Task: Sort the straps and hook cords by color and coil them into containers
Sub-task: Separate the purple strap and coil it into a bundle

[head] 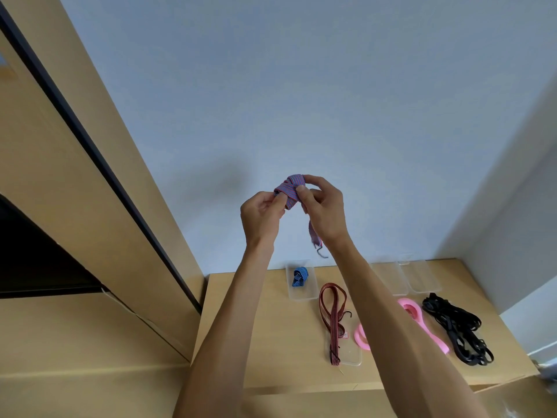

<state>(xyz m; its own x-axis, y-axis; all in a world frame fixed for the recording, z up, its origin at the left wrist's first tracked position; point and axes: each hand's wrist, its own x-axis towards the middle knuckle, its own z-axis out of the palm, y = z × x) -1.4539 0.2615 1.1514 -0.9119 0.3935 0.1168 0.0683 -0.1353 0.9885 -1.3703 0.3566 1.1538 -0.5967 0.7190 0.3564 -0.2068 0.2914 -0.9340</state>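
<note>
We hold the blue-and-red cord (pixel 290 191) up over the table (pixel 256 342); left hand (pixel 261 217) pinches the coil, right hand (pixel 324 208) grips it (keeping the wraps tight); its hooked tail hangs loose.

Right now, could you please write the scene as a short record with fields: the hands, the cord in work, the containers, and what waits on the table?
left hand: left hand pinches one side of the coil
right hand: right hand grips the other side
cord in work: red-and-blue striped cord, mostly coiled, held up, loose end hanging
filled container: clear container with blue coil
empty containers: two clear trays at the back
waiting on table: red-and-black cord, pink strap, black straps
</note>
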